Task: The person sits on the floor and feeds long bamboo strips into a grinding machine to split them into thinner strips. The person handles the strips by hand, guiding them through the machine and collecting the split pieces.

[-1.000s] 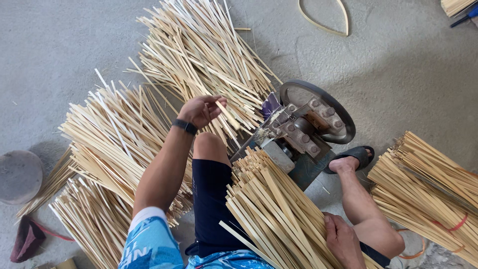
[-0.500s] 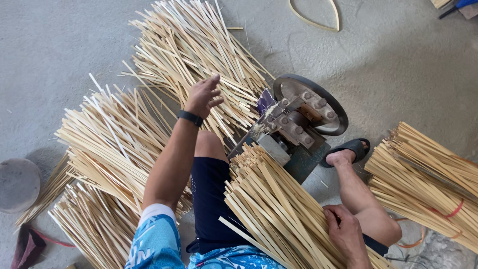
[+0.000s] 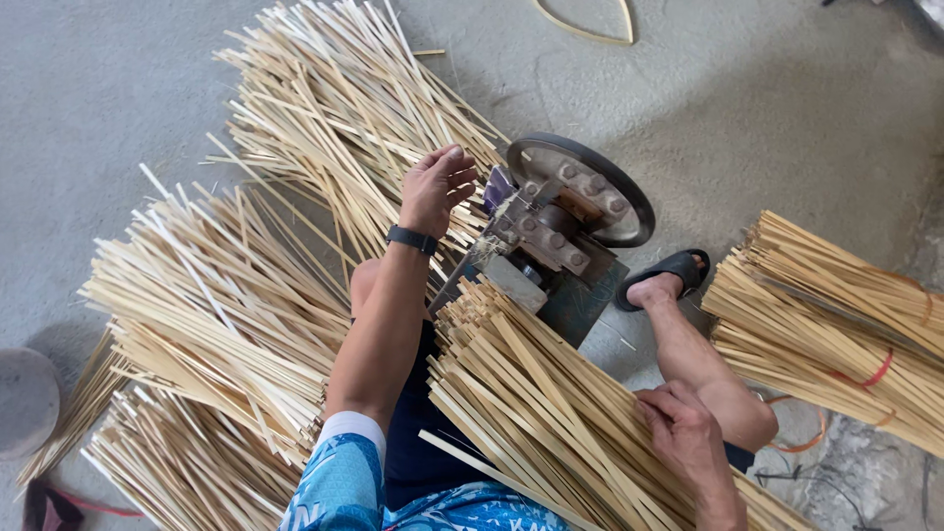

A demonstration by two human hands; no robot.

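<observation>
A small metal machine (image 3: 560, 231) with a round wheel stands on the floor between my legs. My left hand (image 3: 438, 187), with a black wristband, reaches out beside the machine's far side, its curled fingers on thin bamboo strips (image 3: 344, 118) fanned out beyond it. A thick stack of flat bamboo slats (image 3: 551, 413) lies across my lap, pointing at the machine. My right hand (image 3: 688, 442) rests on the near right side of that stack, fingers spread over the slats.
Heaps of bamboo strips (image 3: 197, 324) lie to my left. Bundles tied with red bands (image 3: 836, 324) lie at the right. My right foot in a black sandal (image 3: 669, 275) sits beside the machine. A grey round object (image 3: 25, 398) is at the left edge.
My left hand has moved away from me, along the strips past the machine. My right hand stays on the lap stack.
</observation>
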